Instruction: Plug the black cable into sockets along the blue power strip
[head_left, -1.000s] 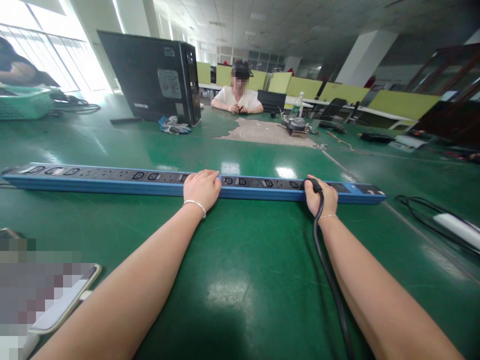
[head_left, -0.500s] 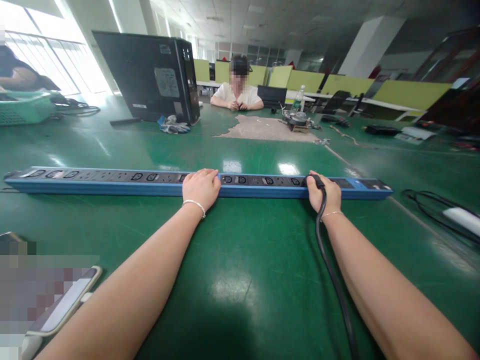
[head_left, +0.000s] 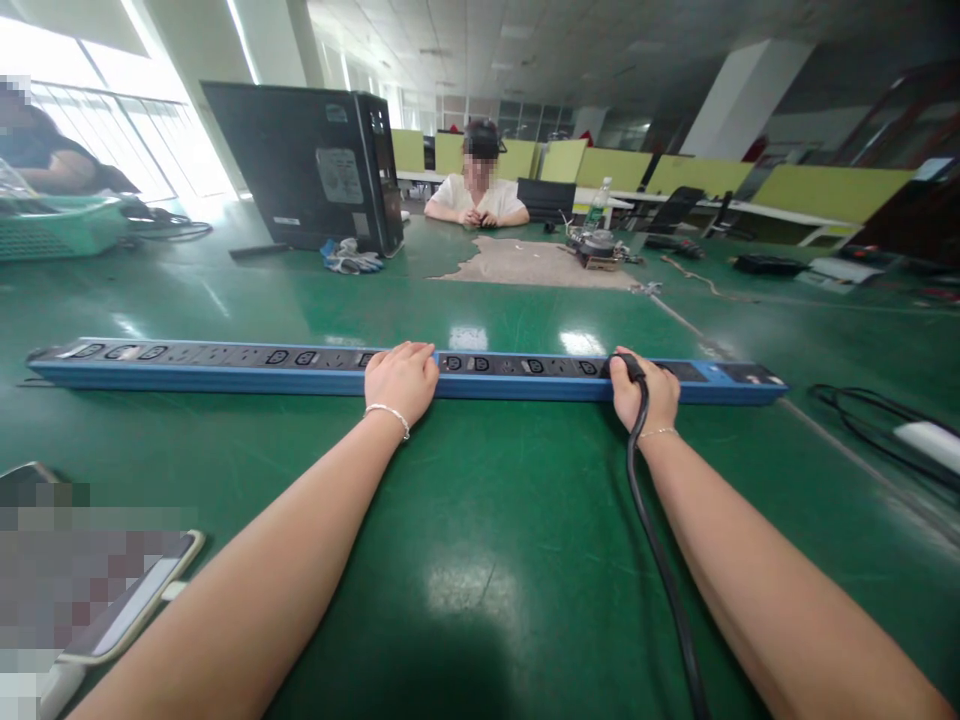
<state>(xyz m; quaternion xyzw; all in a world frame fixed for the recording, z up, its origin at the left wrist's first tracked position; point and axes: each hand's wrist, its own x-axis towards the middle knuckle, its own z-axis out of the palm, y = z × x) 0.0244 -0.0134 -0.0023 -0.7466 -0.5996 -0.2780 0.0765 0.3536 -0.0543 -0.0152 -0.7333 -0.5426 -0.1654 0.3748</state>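
Observation:
A long blue power strip (head_left: 330, 382) with a row of black sockets lies across the green table in the head view. My left hand (head_left: 401, 382) is wrapped over the strip near its middle, fingers hidden on the far side. Toward the strip's right end, my right hand (head_left: 646, 390) grips a black power plug (head_left: 626, 367) between thumb and fingers. The plug is at the sockets; whether it is fully seated I cannot tell. Its black cord (head_left: 651, 530) hangs down toward the near edge of the view.
A phone (head_left: 142, 600) lies at the lower left. Farther back are a black computer case (head_left: 300, 170), gloves (head_left: 351, 258), a green basket (head_left: 60, 232) and a small device (head_left: 598, 245). Coiled black cable (head_left: 847, 410) lies at right. A person (head_left: 480, 195) sits opposite.
The view has shifted slightly, so the scene sits a little lower and the background farther right. Both hands keep their places on the strip and the plug.

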